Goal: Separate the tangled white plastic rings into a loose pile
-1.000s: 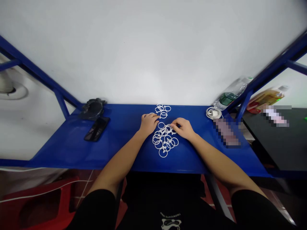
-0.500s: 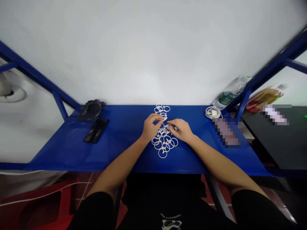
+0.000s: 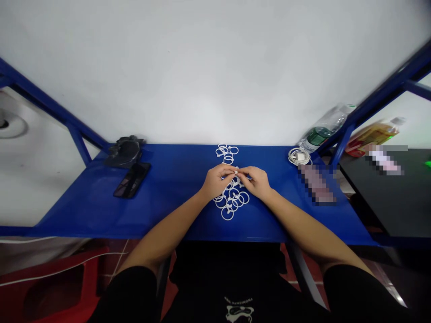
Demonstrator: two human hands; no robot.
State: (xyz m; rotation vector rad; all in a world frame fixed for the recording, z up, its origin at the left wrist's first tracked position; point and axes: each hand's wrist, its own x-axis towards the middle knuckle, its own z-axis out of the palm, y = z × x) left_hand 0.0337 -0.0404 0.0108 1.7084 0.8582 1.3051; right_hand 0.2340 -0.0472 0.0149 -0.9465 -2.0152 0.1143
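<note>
My left hand and my right hand meet fingertip to fingertip above the middle of the blue table. Both pinch one small white piece, which looks like part of a white curtain ring; the fingers cover most of it. Beneath and in front of my hands lies a loose pile of white curtain rings, overlapping, with small eyelets on them. Several more white rings lie beyond my fingers, toward the wall.
On the blue table, a black phone and a dark plastic-wrapped object lie left. To the right are a coiled white cable, a blurred-out item and a water bottle. A red stool stands below left.
My right hand has moved in to meet my left, and both now pinch the white piece that my left hand held alone. The view has shifted slightly.
</note>
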